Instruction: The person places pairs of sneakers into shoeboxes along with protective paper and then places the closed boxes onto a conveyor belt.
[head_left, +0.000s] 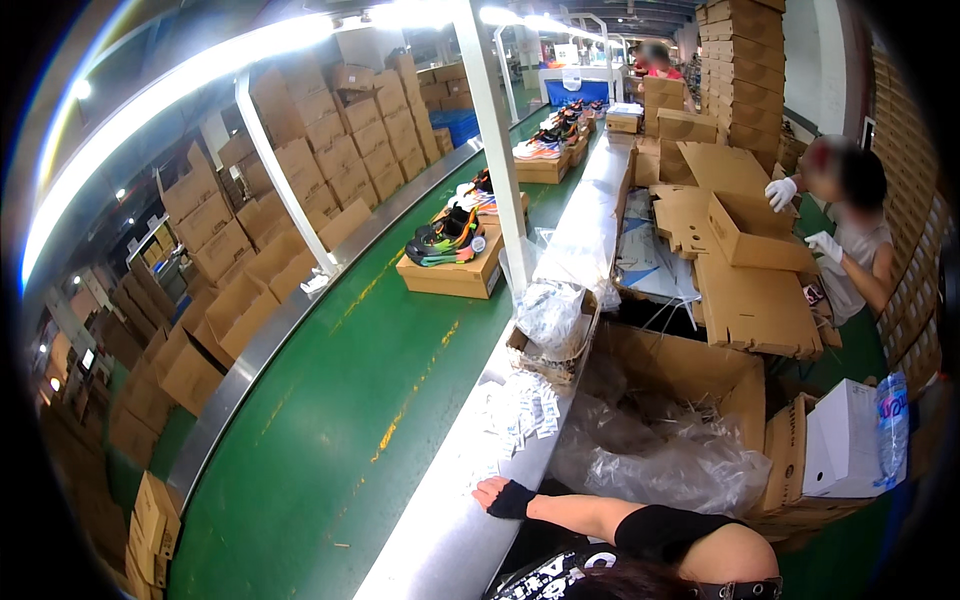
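Observation:
My right hand point(494, 494), with a black band at the wrist, rests on the metal ledge point(430, 540) beside the conveyor. Its fingers lie low and slightly apart at the near edge of a scatter of small white packets point(520, 415). I see nothing held in them. More packets fill a clear plastic bag point(550, 318) in an open carton point(572, 365) just beyond. My left hand is outside the picture. Upstream on the green belt point(330, 440), dark shoes with orange and green parts point(445, 238) sit on a brown shoebox point(455, 275).
More shoes on boxes point(545, 150) stand farther up the belt. A large carton with plastic sheeting point(660, 450) is at my right, near a white box point(840, 440). A white-gloved co-worker point(860, 230) handles an open box point(755, 230). Stacked cartons point(320, 140) line the left; a white post point(495, 150) rises ahead.

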